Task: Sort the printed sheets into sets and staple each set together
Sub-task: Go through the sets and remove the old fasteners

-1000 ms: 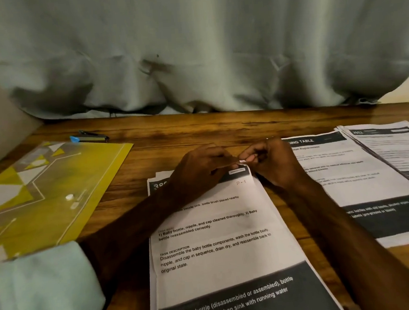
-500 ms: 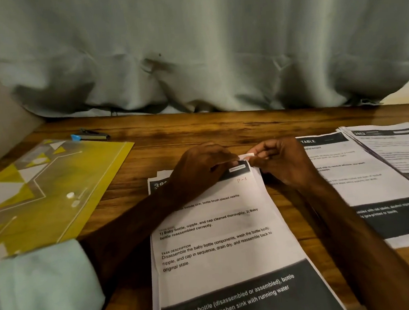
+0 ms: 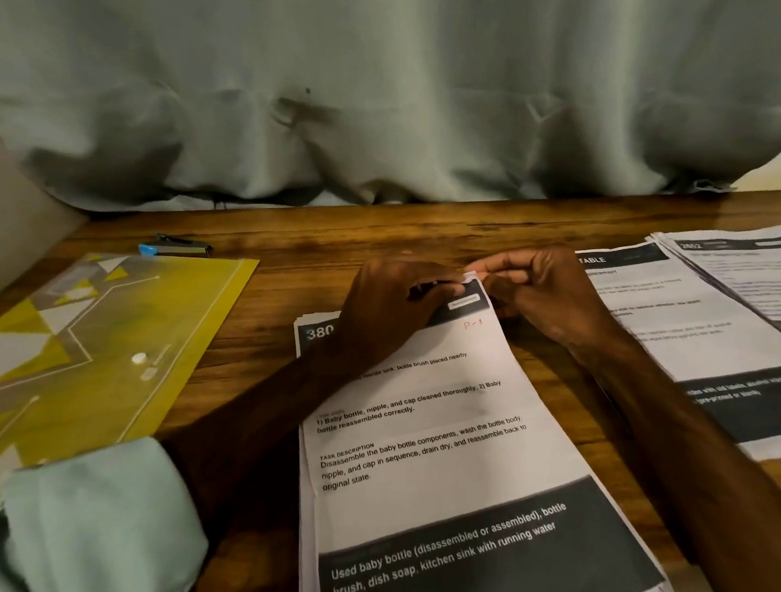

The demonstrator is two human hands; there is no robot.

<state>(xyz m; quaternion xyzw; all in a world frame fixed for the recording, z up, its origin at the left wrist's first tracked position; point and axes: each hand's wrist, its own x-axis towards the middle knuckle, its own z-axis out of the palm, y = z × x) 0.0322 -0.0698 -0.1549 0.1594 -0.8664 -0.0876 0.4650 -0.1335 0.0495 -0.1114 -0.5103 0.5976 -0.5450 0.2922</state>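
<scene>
Sorting looks partly done, as I judge it: the printed sheets lie in separate piles on the desk [image 3: 374, 240], and the baby-bottle set [image 3: 421, 458], headed "380" and marked "P-1" in red, lies straight in front of me. My left grip [image 3: 394, 309] and right grip [image 3: 539, 292] meet at the far right corner of that set, each closed on the corner with fingertips pinching the paper and lifting it slightly; I cannot see whether a staple sits there. Just right of the set lies a pile with "TABLE" in its header [image 3: 694, 340], and beyond that, further right, another fanned pile [image 3: 765, 282] overlaps its edge. The stapler [image 3: 176, 248], blue at one end, rests well to the far left of the set with neither grip on it, so stapling seems mostly ahead of me. The only container is the yellow patterned folder [image 3: 101, 359] left of the set, lying flat with its flap down; whether it holds any sheets I cannot tell.
</scene>
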